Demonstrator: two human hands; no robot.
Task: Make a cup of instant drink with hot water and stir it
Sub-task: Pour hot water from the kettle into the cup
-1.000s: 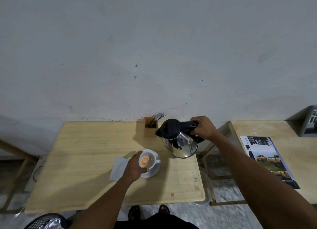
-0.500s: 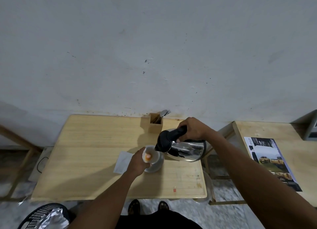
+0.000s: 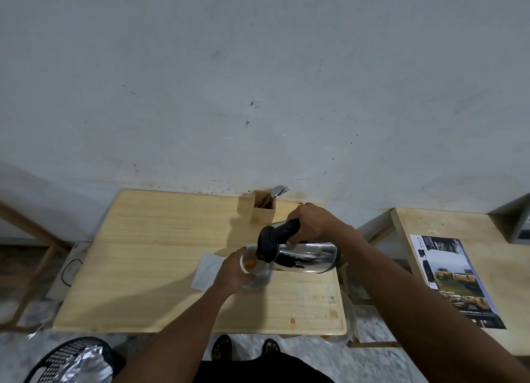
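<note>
The right hand (image 3: 311, 222) is wrapped tight around the black plastic handle of a shiny steel kettle (image 3: 304, 256), tipped almost flat so its black lid end hangs over a small white cup (image 3: 250, 263). The left hand (image 3: 233, 272) curls round that cup, which shows orange powder inside and sits on a round saucer (image 3: 262, 281) toward the desk's (image 3: 149, 239) right edge. A white paper square (image 3: 208, 269) lies just left. A square wooden holder (image 3: 262, 207) with spoon and fork stands at the back edge.

Silver kettle (image 3: 307, 258) with black lid, white cup (image 3: 252, 263), orange powder (image 3: 250, 263).
</note>
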